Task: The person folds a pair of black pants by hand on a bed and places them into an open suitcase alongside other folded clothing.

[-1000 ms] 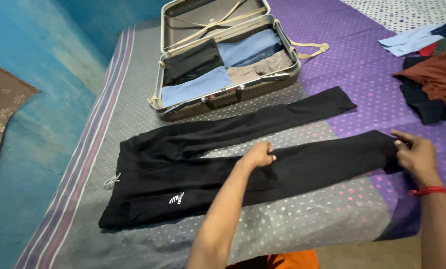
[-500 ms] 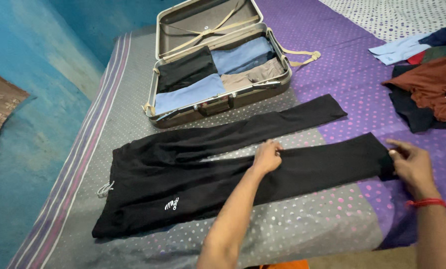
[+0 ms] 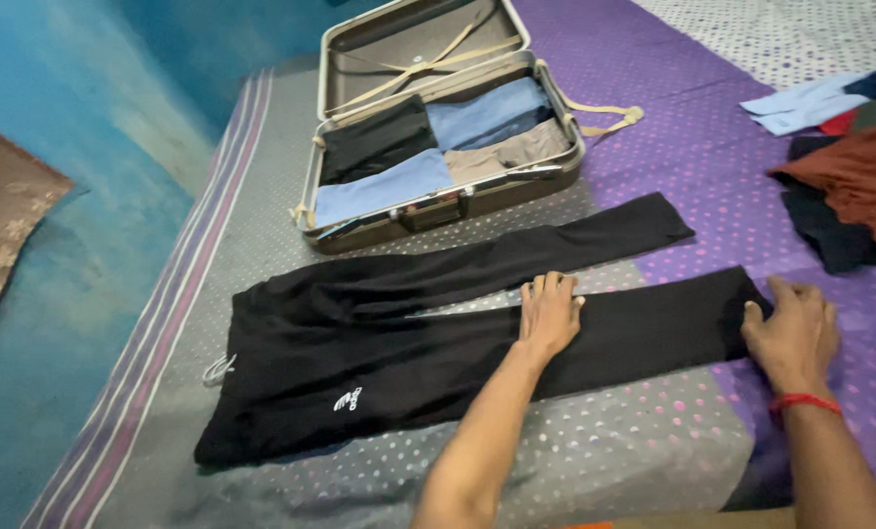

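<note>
A pair of black trousers with a small white logo and a white drawstring lies spread on the bed, legs pointing right. My left hand rests flat, fingers apart, on the middle of the nearer leg. My right hand lies flat at the cuff end of that same leg, thumb on the fabric edge. A red thread band circles my right wrist. Neither hand grips the cloth.
An open grey suitcase with folded black, blue and beige clothes sits behind the trousers. A heap of rust, navy and light blue garments lies at the right. The bed sheet is grey and purple with dots; a blue floor lies left.
My left hand has opened from a fist and now presses flat on the leg. My right hand has let go of the cuff and flattened beside it.
</note>
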